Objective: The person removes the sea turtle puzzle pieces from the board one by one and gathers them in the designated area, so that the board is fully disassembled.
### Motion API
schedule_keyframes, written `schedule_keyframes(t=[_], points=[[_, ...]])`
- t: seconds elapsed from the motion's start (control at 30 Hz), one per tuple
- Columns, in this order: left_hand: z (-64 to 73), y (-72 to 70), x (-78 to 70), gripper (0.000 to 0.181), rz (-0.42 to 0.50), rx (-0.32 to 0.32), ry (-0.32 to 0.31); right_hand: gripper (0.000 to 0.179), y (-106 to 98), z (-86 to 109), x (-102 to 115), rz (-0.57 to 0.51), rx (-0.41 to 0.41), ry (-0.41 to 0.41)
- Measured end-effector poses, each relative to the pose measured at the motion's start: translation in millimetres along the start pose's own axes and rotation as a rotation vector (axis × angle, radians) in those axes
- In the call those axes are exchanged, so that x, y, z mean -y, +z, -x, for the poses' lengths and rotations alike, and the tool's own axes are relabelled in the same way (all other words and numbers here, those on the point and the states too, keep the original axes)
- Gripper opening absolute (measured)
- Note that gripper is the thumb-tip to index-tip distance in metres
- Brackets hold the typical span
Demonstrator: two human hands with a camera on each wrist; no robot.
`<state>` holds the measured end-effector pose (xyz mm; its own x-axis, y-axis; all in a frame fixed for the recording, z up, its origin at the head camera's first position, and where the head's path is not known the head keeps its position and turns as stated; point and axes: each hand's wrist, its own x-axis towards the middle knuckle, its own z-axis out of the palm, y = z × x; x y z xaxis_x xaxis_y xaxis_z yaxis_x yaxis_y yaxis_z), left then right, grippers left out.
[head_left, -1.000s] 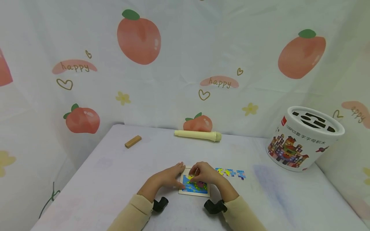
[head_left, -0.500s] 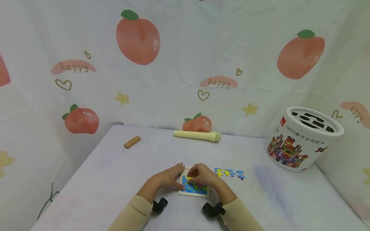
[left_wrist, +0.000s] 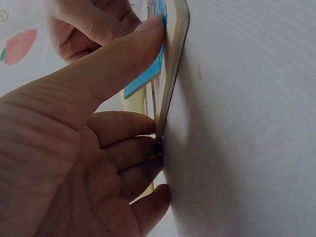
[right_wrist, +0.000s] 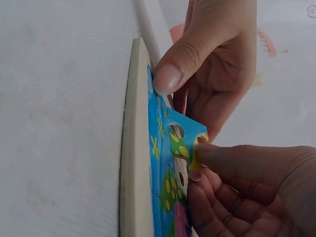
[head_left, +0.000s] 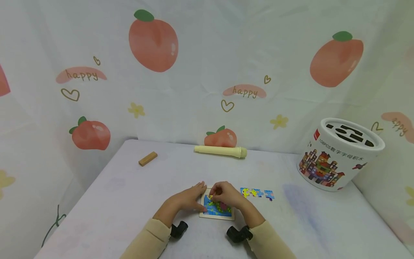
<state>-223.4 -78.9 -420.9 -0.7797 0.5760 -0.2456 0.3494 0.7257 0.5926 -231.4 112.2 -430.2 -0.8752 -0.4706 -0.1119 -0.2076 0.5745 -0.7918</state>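
A small wooden jigsaw puzzle board (head_left: 217,217) with a pale frame and a blue picture lies on the table before me. My left hand (head_left: 188,198) holds it by its left side, the thumb (left_wrist: 143,44) on the picture and the fingers against the edge. Over the board my right hand (head_left: 230,195) pinches a blue, green and yellow puzzle piece (right_wrist: 186,121) between thumb and fingertips. This piece stands tilted up from the board's surface. Right of the board lie loose puzzle pieces (head_left: 257,193) in a row.
A cream toy microphone (head_left: 220,151) lies near the table's back edge. Left of it is a brown wooden block (head_left: 148,159). A large white tub (head_left: 337,158) with printed pictures stands at the back right. A printed curtain hangs behind the table.
My right hand has shifted slightly left and up over the board, with the puzzle piece in its fingers. The left hand stays at the board's left side.
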Motion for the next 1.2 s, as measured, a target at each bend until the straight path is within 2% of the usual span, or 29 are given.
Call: schedule_keyframes(t=[0.33, 0.57, 0.73, 1.0, 1.2], points=[[-0.4, 0.5, 0.1, 0.084, 0.000, 0.000, -0.008, 0.014, -3, 1.3, -4, -0.142, 0.003, 0.053], [-1.2, 1.8, 0.9, 0.083, -0.018, -0.007, -0.009, 0.016, -15, 9.3, -16, -0.194, 0.002, 0.080], [-2.2, 2.3, -0.1, 0.084, -0.027, -0.008, -0.014, 0.016, -26, 20.1, -28, -0.209, -0.017, 0.106], [-1.5, 3.9, -0.4, 0.084, -0.041, -0.015, -0.003, 0.018, -43, 41.0, -41, -0.192, -0.095, 0.143], [-2.0, 3.8, 0.8, 0.084, -0.032, -0.018, 0.000, 0.019, -53, 53.8, -49, -0.186, -0.138, 0.146]])
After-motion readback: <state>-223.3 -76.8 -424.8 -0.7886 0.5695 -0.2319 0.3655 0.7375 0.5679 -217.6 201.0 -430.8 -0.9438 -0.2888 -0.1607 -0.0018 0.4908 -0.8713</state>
